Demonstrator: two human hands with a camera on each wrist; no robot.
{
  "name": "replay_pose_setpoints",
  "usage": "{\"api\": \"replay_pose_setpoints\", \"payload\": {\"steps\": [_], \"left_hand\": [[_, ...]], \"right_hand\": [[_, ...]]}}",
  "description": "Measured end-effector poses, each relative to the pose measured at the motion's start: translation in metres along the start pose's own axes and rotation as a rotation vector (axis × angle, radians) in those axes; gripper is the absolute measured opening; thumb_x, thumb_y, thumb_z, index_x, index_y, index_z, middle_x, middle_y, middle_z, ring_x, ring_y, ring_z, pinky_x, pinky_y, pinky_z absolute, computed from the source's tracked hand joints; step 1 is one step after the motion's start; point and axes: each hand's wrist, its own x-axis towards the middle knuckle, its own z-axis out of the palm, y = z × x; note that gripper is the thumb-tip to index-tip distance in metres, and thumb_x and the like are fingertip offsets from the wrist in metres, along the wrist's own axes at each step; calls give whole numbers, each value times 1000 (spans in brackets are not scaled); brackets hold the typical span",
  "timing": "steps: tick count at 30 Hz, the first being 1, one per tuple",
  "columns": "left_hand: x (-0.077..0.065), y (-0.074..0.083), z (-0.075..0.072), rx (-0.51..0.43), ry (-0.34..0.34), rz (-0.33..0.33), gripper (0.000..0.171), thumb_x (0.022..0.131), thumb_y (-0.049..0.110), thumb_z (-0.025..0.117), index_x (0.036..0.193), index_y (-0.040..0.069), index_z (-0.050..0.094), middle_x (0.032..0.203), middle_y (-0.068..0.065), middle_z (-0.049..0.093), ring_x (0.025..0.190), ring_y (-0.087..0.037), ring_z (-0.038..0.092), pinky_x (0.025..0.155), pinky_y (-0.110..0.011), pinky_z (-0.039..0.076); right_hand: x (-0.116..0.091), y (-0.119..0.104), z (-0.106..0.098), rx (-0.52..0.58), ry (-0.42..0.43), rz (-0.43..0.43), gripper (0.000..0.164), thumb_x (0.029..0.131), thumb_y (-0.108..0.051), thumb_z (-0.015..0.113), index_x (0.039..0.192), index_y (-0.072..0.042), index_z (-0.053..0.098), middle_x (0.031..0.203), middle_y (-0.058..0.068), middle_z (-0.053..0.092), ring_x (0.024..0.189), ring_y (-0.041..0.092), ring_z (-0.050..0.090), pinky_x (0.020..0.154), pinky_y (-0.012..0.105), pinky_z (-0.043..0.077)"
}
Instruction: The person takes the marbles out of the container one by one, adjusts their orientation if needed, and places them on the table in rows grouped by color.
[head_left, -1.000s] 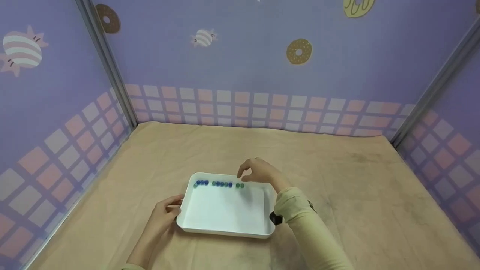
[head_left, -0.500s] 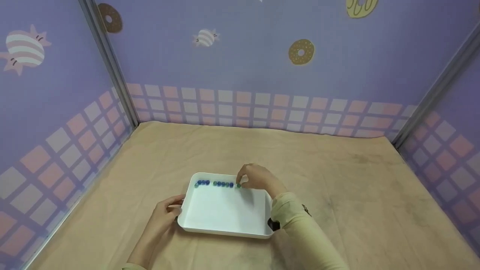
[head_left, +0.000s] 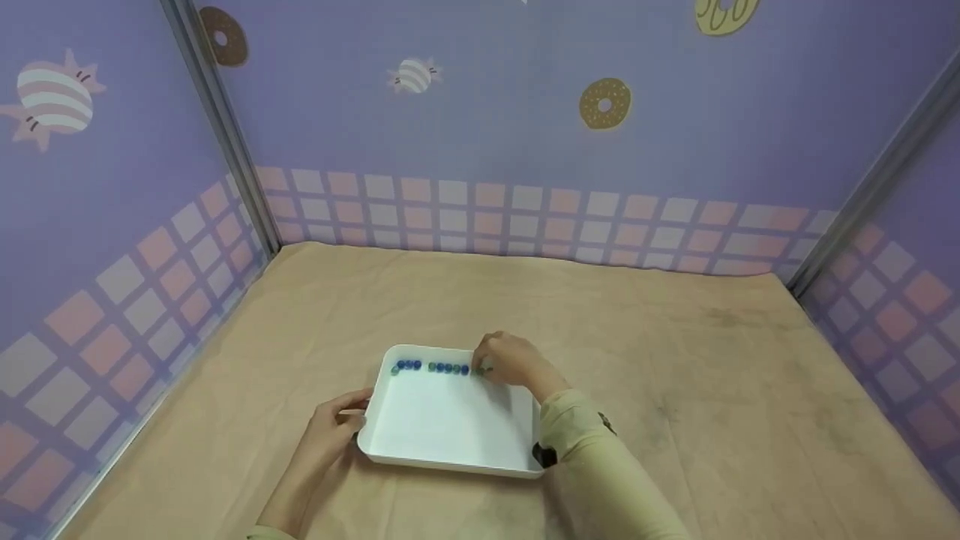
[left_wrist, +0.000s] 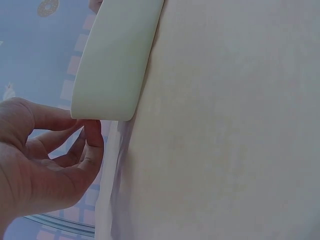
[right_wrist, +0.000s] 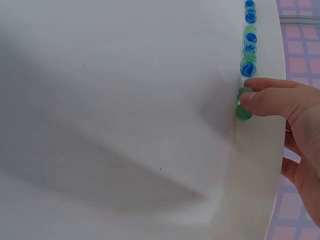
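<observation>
A white rectangular tray [head_left: 450, 420] lies on the cloth-covered table, with a row of marbles along its far wall. At the row's right end, my right hand [head_left: 512, 360] reaches over the far rim. In the right wrist view its thumb and index finger pinch a green marble [right_wrist: 244, 93]; another green marble [right_wrist: 243, 112] sits against it. Blue and green marbles [head_left: 448, 368] form a group just left of this hand. A further group of blue marbles [head_left: 409, 365] and a pale green marble [head_left: 395, 370] occupies the far left corner. Bent fingertips of my left hand [head_left: 328, 427] touch the tray's left outer wall.
A beige cloth [head_left: 637, 330] covers the table around the tray. Purple walls with printed sweets and a checked band [head_left: 525, 217] enclose it at the back and both sides. A dark strap or device [head_left: 544, 455] sits on the right wrist beside the tray's right wall.
My right hand has come down from above the far rim onto the green marbles and pinches one. My left hand stays at the tray's left side.
</observation>
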Motion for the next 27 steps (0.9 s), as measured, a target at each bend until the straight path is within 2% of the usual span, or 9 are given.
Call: {"api": "replay_pose_setpoints", "payload": {"steps": [12,21,27], "left_hand": [[0,-1,0,-17,12,3,43,92,-6,48,134,-5,56,123,-23,63,108,-29,61,84,-33,53],[-2,-5,0,-72,-11,30,42,95,-4,48,136,-5,54,126,-23,61,111,-30,58,87,-34,53],[-1,-4,-1,-101,-23,19,42,95,-4,47,137,-6,53,126,-24,60,111,-31,58,89,-36,53]], "right_hand": [[3,-1,2,-2,37,-12,14,84,-6,75,95,-12,79,109,4,74,103,24,68,91,38,56],[-2,8,-5,201,53,-31,10,87,-7,73,96,-9,76,108,7,73,108,26,66,97,41,52],[-3,12,-9,279,66,-27,9,88,-11,72,97,-8,75,108,7,73,108,25,66,98,42,52]]}}
